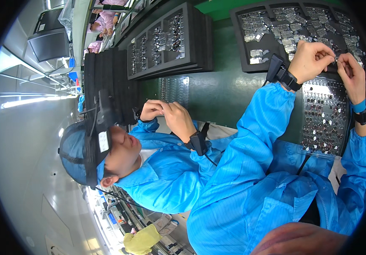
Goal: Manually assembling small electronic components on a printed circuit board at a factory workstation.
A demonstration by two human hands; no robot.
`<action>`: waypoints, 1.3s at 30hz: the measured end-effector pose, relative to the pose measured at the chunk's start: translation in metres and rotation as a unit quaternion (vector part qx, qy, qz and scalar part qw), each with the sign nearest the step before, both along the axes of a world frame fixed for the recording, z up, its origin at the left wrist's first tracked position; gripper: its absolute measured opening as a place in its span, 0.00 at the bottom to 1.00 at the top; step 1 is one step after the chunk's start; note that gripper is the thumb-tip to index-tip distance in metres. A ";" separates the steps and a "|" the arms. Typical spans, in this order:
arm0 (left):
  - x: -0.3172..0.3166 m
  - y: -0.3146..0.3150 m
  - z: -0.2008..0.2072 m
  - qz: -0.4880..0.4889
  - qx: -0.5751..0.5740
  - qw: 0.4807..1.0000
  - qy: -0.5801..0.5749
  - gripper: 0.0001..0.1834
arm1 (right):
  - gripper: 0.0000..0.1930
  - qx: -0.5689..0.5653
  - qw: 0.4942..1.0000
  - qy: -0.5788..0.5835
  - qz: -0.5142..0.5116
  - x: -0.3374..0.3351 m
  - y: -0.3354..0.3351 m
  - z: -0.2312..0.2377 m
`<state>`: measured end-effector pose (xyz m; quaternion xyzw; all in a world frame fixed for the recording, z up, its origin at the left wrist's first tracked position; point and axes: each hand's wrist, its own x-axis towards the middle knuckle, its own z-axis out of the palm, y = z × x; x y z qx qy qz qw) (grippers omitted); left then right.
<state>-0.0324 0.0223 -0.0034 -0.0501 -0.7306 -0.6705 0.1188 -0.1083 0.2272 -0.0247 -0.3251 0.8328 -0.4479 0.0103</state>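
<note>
Clear tray (319, 154) of small parts (317, 123), left hand (310, 62) and right hand (353, 79) by its far edge, each pinching, gripped item too small to tell, black foam tray (252, 67) of metal parts (256, 53) beyond the clear tray.

Two wearer's hands (310, 61); two co-worker's hands (176, 119); two parts-filled foam trays (264, 46); two monitors (49, 45)

A co-worker (166, 182) in a blue cap (75, 151) wears a black head-mounted device (103, 110); beyond, two dark-screened monitors (49, 45), lit ceiling tubes (38, 102), workers in pink (106, 21) and a person in yellow (142, 240) appear across the workshop.
</note>
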 end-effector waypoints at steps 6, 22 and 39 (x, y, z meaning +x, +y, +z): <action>-0.001 0.000 -0.003 0.011 -0.001 1.000 0.010 0.05 | 0.03 -0.014 1.000 0.021 0.002 0.002 -0.004 0.003; 0.002 -0.003 -0.001 -0.003 -0.001 1.000 -0.003 0.05 | 0.05 -0.011 0.999 0.038 -0.007 0.012 -0.013 0.009; 0.000 -0.003 -0.006 -0.041 0.008 0.998 -0.054 0.07 | 0.07 -0.079 0.995 0.052 -0.008 0.021 -0.017 0.020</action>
